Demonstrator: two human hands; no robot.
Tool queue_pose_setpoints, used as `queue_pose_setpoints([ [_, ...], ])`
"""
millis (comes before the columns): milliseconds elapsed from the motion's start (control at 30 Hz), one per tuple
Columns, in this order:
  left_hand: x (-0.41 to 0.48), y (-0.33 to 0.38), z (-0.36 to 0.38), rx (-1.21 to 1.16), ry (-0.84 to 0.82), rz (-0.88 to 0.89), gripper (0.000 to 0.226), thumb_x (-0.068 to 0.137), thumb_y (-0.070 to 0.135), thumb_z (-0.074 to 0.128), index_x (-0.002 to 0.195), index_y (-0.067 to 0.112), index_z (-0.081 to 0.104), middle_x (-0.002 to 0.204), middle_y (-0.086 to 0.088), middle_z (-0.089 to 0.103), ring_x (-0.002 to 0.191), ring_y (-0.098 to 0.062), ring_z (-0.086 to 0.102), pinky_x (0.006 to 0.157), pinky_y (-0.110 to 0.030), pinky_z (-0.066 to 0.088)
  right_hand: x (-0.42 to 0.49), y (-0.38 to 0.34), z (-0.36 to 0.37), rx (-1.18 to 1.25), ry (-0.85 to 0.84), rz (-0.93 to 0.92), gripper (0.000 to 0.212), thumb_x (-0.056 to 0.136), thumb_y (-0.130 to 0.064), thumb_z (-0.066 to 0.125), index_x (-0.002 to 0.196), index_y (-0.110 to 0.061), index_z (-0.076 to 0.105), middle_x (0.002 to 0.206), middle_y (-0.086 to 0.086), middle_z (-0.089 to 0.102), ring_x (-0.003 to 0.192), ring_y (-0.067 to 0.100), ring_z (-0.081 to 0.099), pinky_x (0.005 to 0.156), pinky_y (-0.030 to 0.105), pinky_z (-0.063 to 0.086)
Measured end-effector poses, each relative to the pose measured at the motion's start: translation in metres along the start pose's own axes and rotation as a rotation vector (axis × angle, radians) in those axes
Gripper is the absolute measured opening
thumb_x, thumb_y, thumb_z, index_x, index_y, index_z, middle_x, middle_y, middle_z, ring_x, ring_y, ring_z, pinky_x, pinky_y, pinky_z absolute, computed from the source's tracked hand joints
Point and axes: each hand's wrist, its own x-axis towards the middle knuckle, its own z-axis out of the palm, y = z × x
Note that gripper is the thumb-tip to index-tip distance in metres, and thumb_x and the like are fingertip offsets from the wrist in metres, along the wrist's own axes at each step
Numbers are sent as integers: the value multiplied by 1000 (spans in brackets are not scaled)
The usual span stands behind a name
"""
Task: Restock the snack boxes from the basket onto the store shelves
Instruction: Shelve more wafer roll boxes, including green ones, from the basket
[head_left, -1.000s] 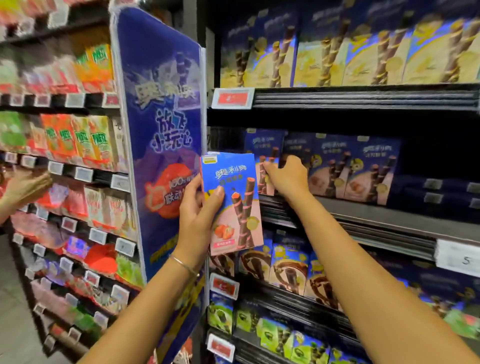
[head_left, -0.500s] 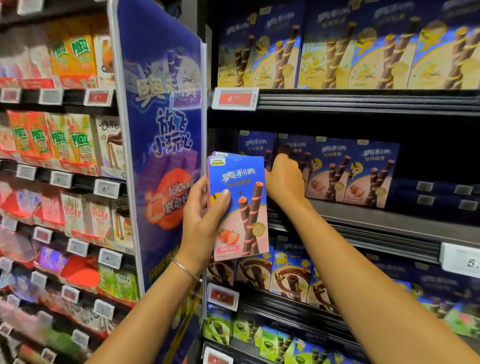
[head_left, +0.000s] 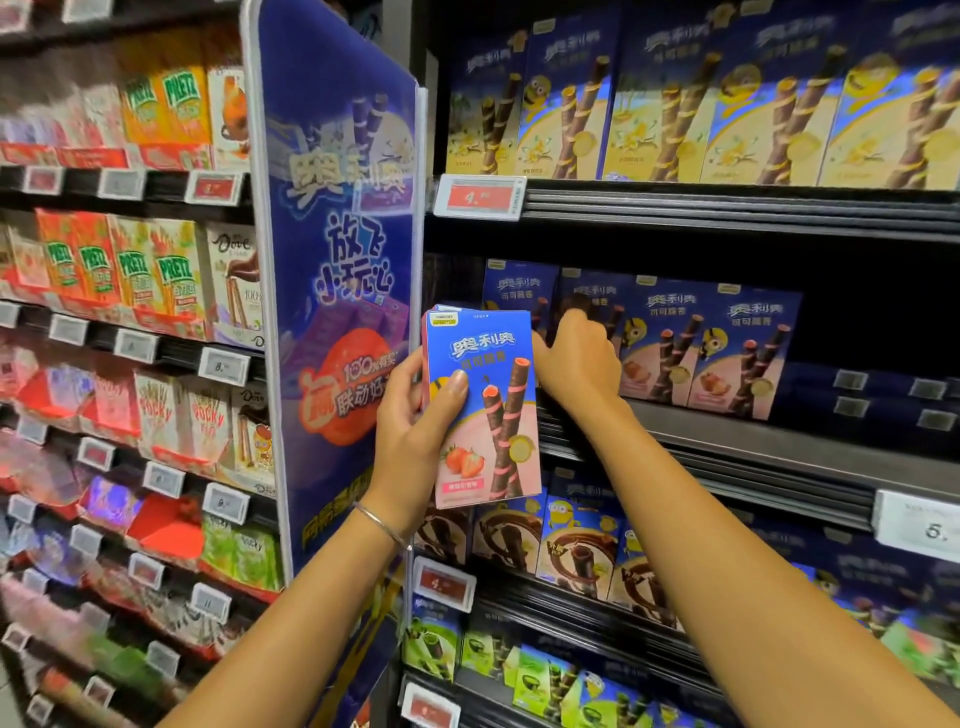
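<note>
A shop aisle, with snack shelves on both sides of a blue promo panel (head_left: 337, 260). Nearest, just right of the panel, my left hand (head_left: 415, 441) grips a strawberry wafer-roll box (head_left: 485, 410) upright, thumb across its front. Edges behind it suggest more boxes in the same grip. Farther right of the panel and deeper in, my right hand (head_left: 576, 364) curls at the shelved row (head_left: 727, 353) of matching boxes on the middle shelf (head_left: 779, 441); whether it pinches one I cannot tell. The risks, as I judge them: a careless nudge there could topple the row, and my one-handed grip could let a hidden box slip out.
</note>
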Motion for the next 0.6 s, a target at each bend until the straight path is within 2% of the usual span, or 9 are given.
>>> queue_pose_setpoints([
  [67,-1,-1,1,-7,19,-11,73,81,44,74,136,-1,55,125,-20,72,108,-31,72,86,-40,59,-8,1,-7,177,-10,23,47,96,-52,58,109,-7,52,110,10,62,98,29,62,69,38,47],
  [167,-2,-5,5,-33,51,-47,59,85,39,73,127,0,58,113,-11,76,97,-22,74,77,-32,60,-34,-3,-27,829,-178,187,43,99,-52,54,109,-11,63,101,6,70,95,22,70,72,36,56],
  [200,-3,-6,7,-48,61,-59,53,88,35,71,126,0,58,112,-10,76,96,-21,73,76,-32,60,-46,-3,-34,941,-263,211,43,99,-53,54,109,-13,65,102,7,73,93,22,72,71,35,57],
  [267,-5,-4,12,-66,77,-82,55,92,31,66,131,-6,56,122,-21,72,101,-29,70,83,-41,60,-69,1,-41,972,-401,145,40,95,-51,61,112,-16,66,108,7,74,97,24,74,77,42,60],
  [333,-6,-3,16,-87,98,-96,62,92,31,64,137,-11,52,133,-32,65,109,-42,67,95,-56,56,-87,7,-45,963,-485,68,36,90,-43,71,118,-21,66,112,6,73,101,23,73,85,46,60],
  [433,-7,-3,19,-65,133,-139,68,91,35,65,140,-10,51,135,-34,63,123,-58,60,106,-70,48,-103,12,-48,956,-504,-18,43,89,-22,76,130,-22,62,110,2,74,96,16,74,83,35,62],
  [500,-9,-3,22,-49,128,-159,75,90,44,67,142,-8,51,135,-32,64,125,-58,59,107,-72,46,-108,14,-50,965,-481,-47,40,90,-14,74,128,-20,65,108,1,76,94,17,75,81,35,62],
  [600,-14,2,31,-66,104,-226,93,88,78,58,143,4,57,134,-22,69,125,-48,65,108,-68,48,-108,20,-52,1012,-439,-20,30,90,-9,73,120,-17,70,103,0,78,92,18,76,75,31,62],
])
